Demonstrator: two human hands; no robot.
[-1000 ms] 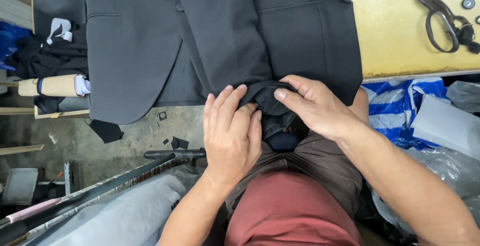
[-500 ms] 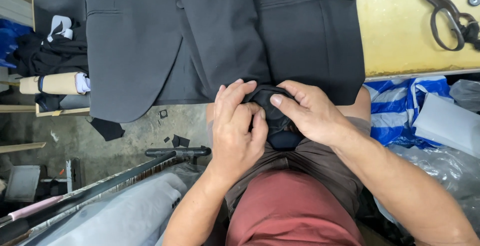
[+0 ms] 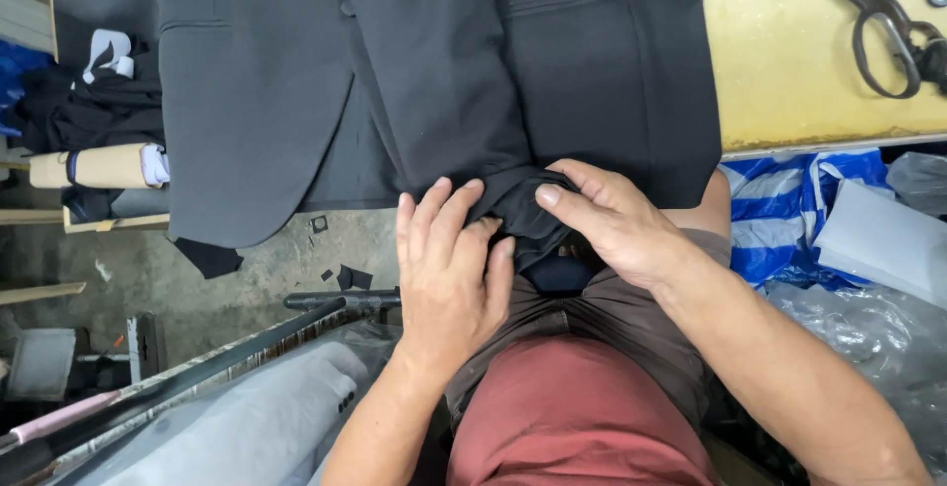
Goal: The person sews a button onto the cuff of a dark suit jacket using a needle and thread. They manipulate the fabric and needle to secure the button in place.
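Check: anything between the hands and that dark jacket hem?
Nothing visible. The left hand and right hand both already pinch the bunched hem of the dark jacket at the table edge, with no gap or object between.

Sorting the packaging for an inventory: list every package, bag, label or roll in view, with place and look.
Woven bag: right, under the table edge, blue and white stripes.
Clear plastic bag: lower right, crumpled.
Grey flat package: far right.
Roll: left, tan, white end.

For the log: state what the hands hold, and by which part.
Both the left hand and right hand pinch the dark jacket at its sleeve end.
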